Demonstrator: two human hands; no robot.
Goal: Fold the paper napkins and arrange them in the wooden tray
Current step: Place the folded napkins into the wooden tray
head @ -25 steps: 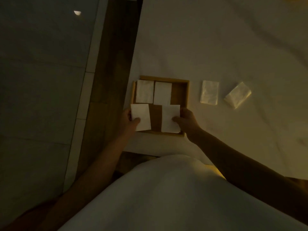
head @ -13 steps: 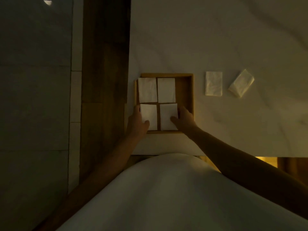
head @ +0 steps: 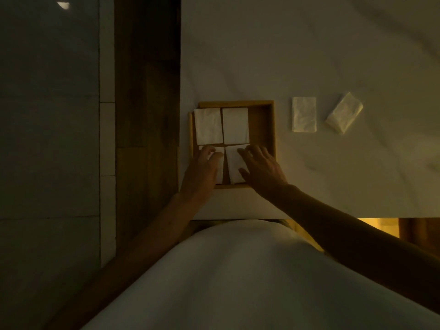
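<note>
A square wooden tray (head: 266, 129) sits near the table's left front corner. Two folded white napkins lie side by side in its far half: one at the left (head: 208, 126), one at the right (head: 235, 125). Two more lie in the near half. My left hand (head: 202, 171) rests flat with fingers spread on the near-left napkin (head: 220, 167). The fingers of my right hand (head: 262, 169) press on the near-right napkin (head: 234, 164). The tray's right strip is bare wood.
Two more folded napkins lie on the white table right of the tray: one straight (head: 304, 114), one turned diagonally (head: 344, 112). The table's left edge (head: 182, 67) drops to a dark wooden floor strip and tiles. My white-clad body fills the bottom.
Both near napkins went from held at the tray's front edge to lying flat inside. My hands slid forward on top of them, fingers now spread over the paper.
</note>
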